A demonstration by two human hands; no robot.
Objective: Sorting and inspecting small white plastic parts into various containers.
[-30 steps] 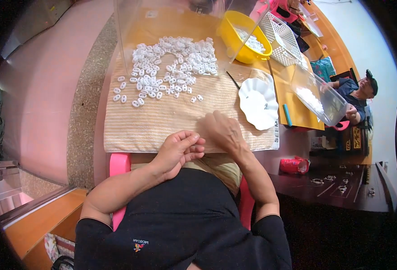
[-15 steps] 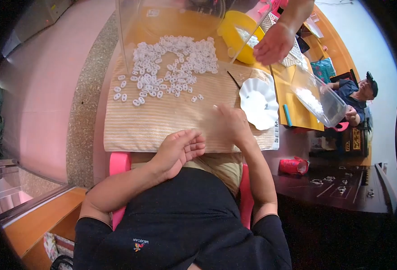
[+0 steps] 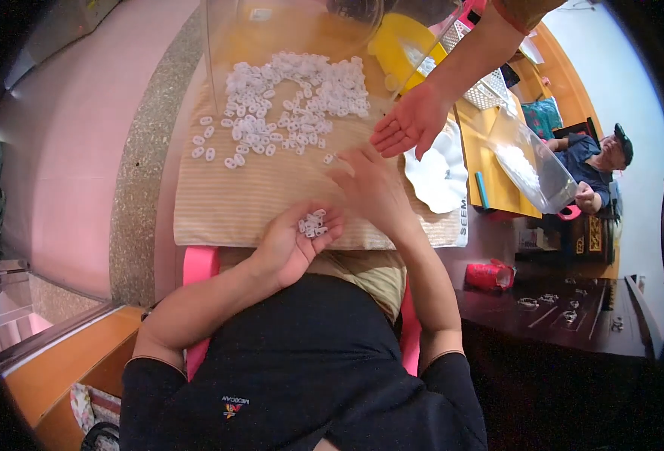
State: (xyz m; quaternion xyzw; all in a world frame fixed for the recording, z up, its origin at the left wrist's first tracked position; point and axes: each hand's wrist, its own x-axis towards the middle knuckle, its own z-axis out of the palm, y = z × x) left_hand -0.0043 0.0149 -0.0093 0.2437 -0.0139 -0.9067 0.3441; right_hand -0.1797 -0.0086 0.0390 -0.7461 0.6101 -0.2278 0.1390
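We see the left hand (image 3: 296, 242) turned palm up and cupped, fingers apart, cradling a small cluster of white plastic rings (image 3: 313, 223). The right hand (image 3: 372, 189) lies flat, fingers spread, on the striped cloth (image 3: 242, 197), gripping nothing. The main heap of rings (image 3: 287, 105) sits farther up the cloth. A co-worker's open hand (image 3: 411, 124) hovers beside a white scalloped dish (image 3: 441, 174).

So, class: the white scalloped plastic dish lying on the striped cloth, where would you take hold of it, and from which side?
Grip the white scalloped plastic dish at its near rim, coming from the right hand's side. It seems to lie flat and shallow, so only the raised wavy edge likely offers purchase; another person's hand hovers over its far edge.
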